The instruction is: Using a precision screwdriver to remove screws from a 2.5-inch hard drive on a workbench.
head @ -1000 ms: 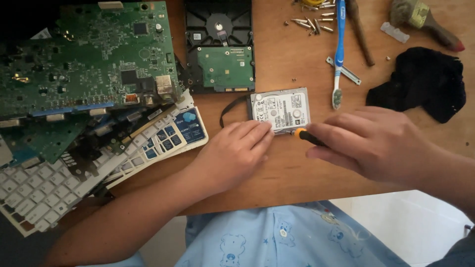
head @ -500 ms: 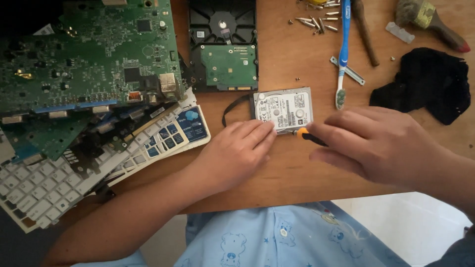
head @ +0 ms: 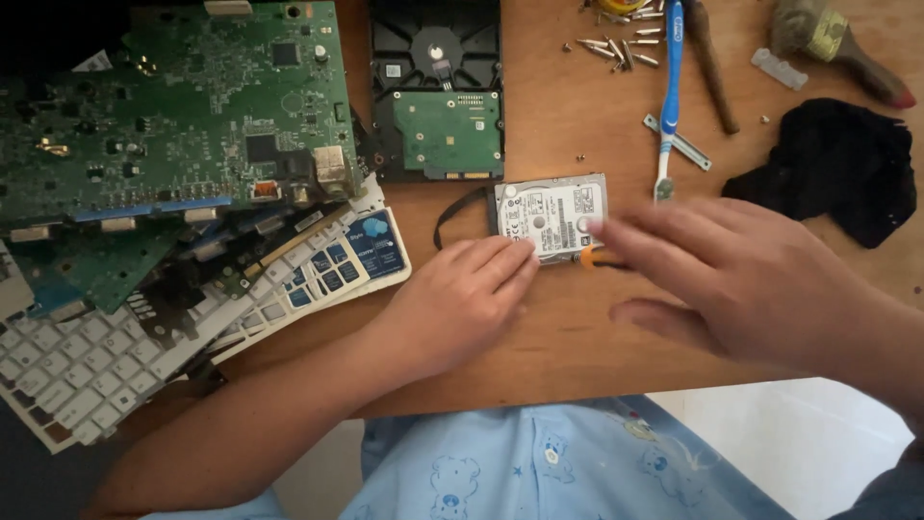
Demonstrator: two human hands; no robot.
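Your tabletop (head: 568, 337) was a bare wooden one, crowded along its left side by a heap of green circuit boards (head: 173, 125) lying over a pale keyboard (head: 87, 366). Above your hands lay a larger hard drive (head: 438, 96), board side up, and to the far right a black cloth (head: 837, 164). A blue toothbrush (head: 671, 87) and a scatter of screws (head: 621, 43) sat near the top edge, well apart from the work.

The small hard drive (head: 551, 214) lay flat, label up, just below the larger one, with a thin black cable (head: 457, 207) looping off its left side. Your left hand (head: 462, 299) pressed its fingertips on the drive's lower left corner, holding nothing, only pinning it down. Your right hand (head: 760, 279) was blurred; its grip seemed closed on a tool with an orange collar (head: 589, 257) at the drive's lower right corner, though I could not tell how firmly.

To do that step well, I judge you needed steady downward pressure from the left hand so the drive could not turn, the tool kept upright in the screw head, and slow turns to avoid stripping it.
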